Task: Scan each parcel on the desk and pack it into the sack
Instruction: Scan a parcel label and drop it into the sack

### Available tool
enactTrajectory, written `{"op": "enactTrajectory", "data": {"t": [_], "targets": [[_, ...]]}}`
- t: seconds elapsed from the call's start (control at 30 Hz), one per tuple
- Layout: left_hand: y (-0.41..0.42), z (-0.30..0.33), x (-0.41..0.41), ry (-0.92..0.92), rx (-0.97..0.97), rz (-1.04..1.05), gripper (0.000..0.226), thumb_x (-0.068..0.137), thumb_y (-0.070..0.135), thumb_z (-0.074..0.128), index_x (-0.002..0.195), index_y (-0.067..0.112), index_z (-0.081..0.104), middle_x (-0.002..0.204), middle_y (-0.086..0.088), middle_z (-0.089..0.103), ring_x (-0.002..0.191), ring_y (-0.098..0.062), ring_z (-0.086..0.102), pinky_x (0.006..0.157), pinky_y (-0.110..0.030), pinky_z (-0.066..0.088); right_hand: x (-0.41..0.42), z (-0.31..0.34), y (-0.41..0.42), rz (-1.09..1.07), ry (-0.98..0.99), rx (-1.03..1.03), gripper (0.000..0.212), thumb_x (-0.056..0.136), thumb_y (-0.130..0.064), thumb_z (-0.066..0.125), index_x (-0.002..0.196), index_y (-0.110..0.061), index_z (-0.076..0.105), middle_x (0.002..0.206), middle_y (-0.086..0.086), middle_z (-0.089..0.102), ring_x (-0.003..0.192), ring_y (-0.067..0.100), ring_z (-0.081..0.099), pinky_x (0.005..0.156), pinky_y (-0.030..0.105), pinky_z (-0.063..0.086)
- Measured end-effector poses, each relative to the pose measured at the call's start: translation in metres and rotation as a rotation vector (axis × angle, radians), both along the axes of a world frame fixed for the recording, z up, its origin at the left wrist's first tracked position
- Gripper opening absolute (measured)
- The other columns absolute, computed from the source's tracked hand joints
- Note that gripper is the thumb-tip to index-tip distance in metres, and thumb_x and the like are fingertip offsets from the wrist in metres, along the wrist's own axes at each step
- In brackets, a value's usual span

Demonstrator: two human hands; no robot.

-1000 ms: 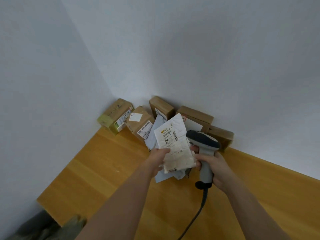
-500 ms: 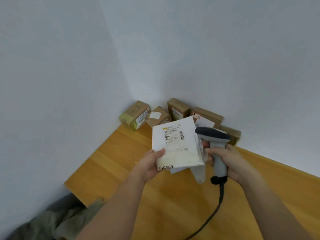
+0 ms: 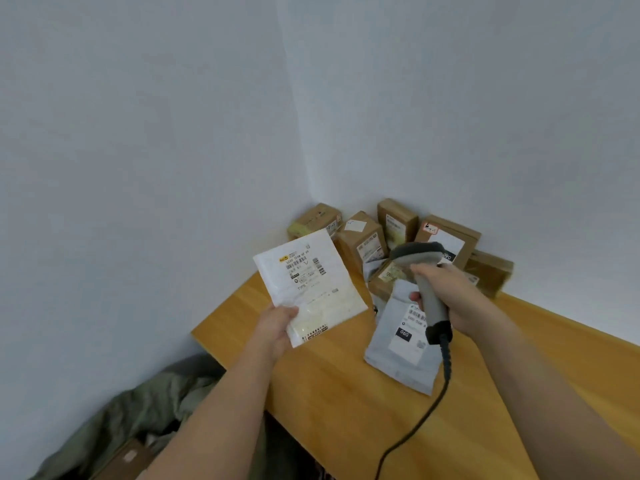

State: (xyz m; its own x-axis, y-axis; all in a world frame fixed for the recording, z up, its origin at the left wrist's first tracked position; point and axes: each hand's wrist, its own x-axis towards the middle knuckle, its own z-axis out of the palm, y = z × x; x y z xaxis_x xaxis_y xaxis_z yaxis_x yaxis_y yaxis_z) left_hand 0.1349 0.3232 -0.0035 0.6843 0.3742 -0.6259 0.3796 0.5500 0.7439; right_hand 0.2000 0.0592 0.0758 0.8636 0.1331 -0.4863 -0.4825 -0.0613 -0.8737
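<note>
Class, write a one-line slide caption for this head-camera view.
Left hand holds a white parcel over the desk; right hand holds the scanner.

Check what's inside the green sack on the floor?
Inside the green sack, a brown cardboard parcel shows through the opening. Fabric folds and the left forearm cover everything deeper; no count possible.

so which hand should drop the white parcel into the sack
Left. The left hand already grips the white parcel, nearer the sack; the right hand holds the scanner.

Soft, even daylight — faint shadows, wide-angle bending, slight blur.
</note>
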Motion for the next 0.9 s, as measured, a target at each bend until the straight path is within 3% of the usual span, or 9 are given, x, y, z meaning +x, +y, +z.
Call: {"op": "enactTrajectory", "data": {"t": [0.1,0.2,0.5,0.9], "targets": [[0.008,0.012,-0.012,-0.013,0.03,0.021,0.043,0.095,-0.011,0.044,0.135,0.003,0.047,0.13,-0.022,0.058,0.113,-0.043,0.059,0.078,-0.057,0.05,-0.019,0.025,0.017,0.158,-0.008,0.135,0.03,0.094,-0.025,0.064,0.118,-0.008,0.055,0.1,0.014,0.061,0.069,0.018,0.063,0.062,0.03,0.054],[0.014,0.021,-0.021,-0.037,0.039,0.028,0.041,0.096,-0.01,0.044,0.135,0.003,0.047,0.129,-0.022,0.059,0.112,-0.041,0.06,0.077,-0.056,0.052,-0.036,0.041,0.031,0.307,-0.059,0.203,0.029,0.096,-0.025,0.059,0.118,-0.007,0.057,0.104,0.015,0.059,0.071,0.017,0.065,0.071,0.034,0.054],[0.028,0.025,-0.036,-0.046,0.075,0.114,0.043,0.094,-0.01,0.046,0.134,0.007,0.048,0.124,-0.018,0.062,0.103,-0.039,0.063,0.074,-0.056,0.054,-0.068,0.08,0.058,0.479,-0.199,0.205,0.028,0.099,-0.026,0.054,0.115,-0.005,0.059,0.106,0.011,0.061,0.069,0.012,0.064,0.063,0.026,0.055],[0.03,0.026,-0.043,-0.026,0.159,0.132,0.045,0.095,-0.013,0.042,0.136,0.005,0.048,0.131,-0.019,0.057,0.098,-0.036,0.059,0.077,-0.053,0.05,-0.083,0.107,0.058,0.524,-0.231,0.097,0.035,0.098,-0.033,0.053,0.115,-0.003,0.057,0.07,0.007,0.063,0.064,0.017,0.057,0.057,0.024,0.053]]}}
